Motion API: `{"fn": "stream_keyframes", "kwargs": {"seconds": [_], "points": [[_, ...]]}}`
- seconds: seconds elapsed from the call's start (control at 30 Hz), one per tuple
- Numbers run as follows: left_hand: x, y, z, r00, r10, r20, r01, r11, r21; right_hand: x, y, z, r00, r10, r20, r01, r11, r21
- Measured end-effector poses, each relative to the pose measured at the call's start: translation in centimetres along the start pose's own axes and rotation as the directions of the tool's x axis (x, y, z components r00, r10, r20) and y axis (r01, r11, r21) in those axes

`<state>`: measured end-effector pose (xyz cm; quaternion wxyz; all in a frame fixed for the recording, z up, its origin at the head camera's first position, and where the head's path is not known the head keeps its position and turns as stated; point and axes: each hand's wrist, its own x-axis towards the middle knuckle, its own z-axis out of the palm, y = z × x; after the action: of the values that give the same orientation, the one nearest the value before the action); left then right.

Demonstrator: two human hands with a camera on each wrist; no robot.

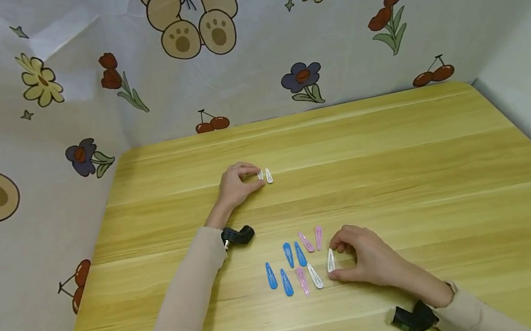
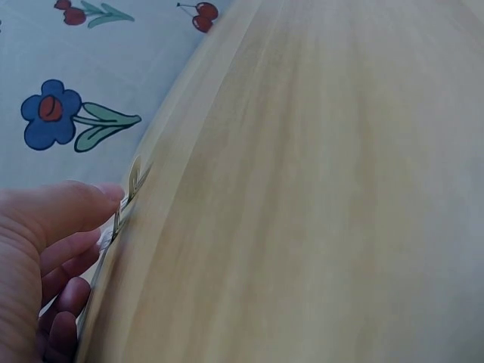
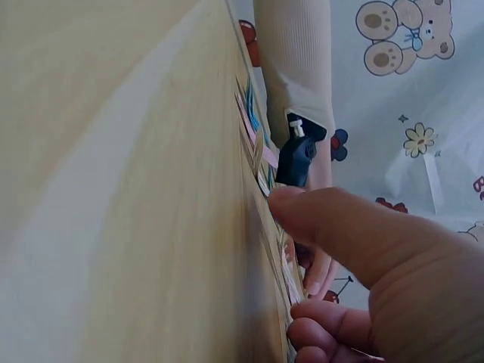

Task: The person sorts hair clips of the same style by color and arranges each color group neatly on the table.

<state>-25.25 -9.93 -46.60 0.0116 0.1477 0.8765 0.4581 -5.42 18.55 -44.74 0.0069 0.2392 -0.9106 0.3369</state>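
Note:
At the far middle of the table, my left hand pinches a white snap hair clip between thumb and fingers. Just right of it lies another white hair clip; the left wrist view shows that second clip just past the thumb. Nearer the front, my right hand holds a white hair clip by its two ends, at table level. Left of this hand lie several blue hair clips, three pink hair clips and one white hair clip.
The wooden table has light grain. A white cloth printed with bears and flowers hangs behind it and along its left side. Black wrist cameras are strapped near both cuffs.

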Motion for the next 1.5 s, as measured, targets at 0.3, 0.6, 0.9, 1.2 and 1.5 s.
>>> {"fn": "stream_keyframes", "kwargs": {"seconds": [0.3,0.6,0.9,1.2,1.5], "points": [[-0.1,0.2,-0.1,1.0,0.005,0.004,-0.005,1.0,0.009,2.1,-0.3,-2.4,0.999,-0.03,0.012,0.029,0.999,0.045],[-0.1,0.3,-0.2,1.0,0.003,0.01,-0.003,1.0,0.011,8.7,0.0,-5.0,0.994,-0.106,-0.009,0.107,0.994,0.025],[-0.1,0.3,-0.1,1.0,-0.017,0.016,0.017,1.0,0.0,15.9,0.5,-6.2,0.995,-0.099,0.003,0.099,0.994,0.043],[-0.2,0.2,0.1,1.0,-0.025,0.009,0.025,1.0,-0.01,19.9,2.6,-4.8,0.998,0.014,0.067,-0.02,0.996,0.092],[0.1,0.0,0.0,1.0,0.013,0.0,-0.013,1.0,-0.004,21.7,3.9,-2.4,0.987,0.065,0.144,-0.084,0.988,0.127]]}}
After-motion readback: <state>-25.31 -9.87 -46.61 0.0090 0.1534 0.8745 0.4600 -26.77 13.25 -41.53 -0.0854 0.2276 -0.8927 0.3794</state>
